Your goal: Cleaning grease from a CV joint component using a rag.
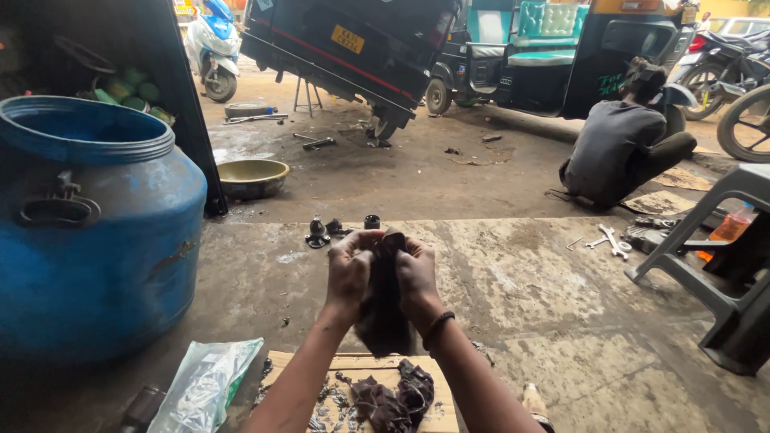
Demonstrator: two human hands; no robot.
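Both hands are raised in front of the person and working together: the left hand (350,269) and the right hand (416,273) are each closing fingers and thumb around the top of a small dark metal part (393,237), and a dark greasy rag (383,309) is hanging down between the palms and wrists. By the look of it, the part is being wiped or rubbed clean inside the rag, and the work seems to be in mid-course; going on calls for a firm pinch with one hand while the other is turning or dragging the cloth, as an oily piece could slip. Just below the wrists, a wooden board (437,377) is carrying a crumpled dark rag (395,401) and small bits of hardware, with a clear plastic bag (204,386) lying to its left. Just beyond the hands, a few small black parts (318,234) are sitting on the concrete floor (521,281), which is offering open room ahead and to the right. A large blue drum (88,224) is crowding the left side, and a grey plastic stool (722,265) is closing in far right, with spanners (613,240) lying near its legs. Farther off, another person (622,152) is sitting by a tilted three-wheeled vehicle (353,44), and a brass bowl (251,176) is resting beyond the drum.
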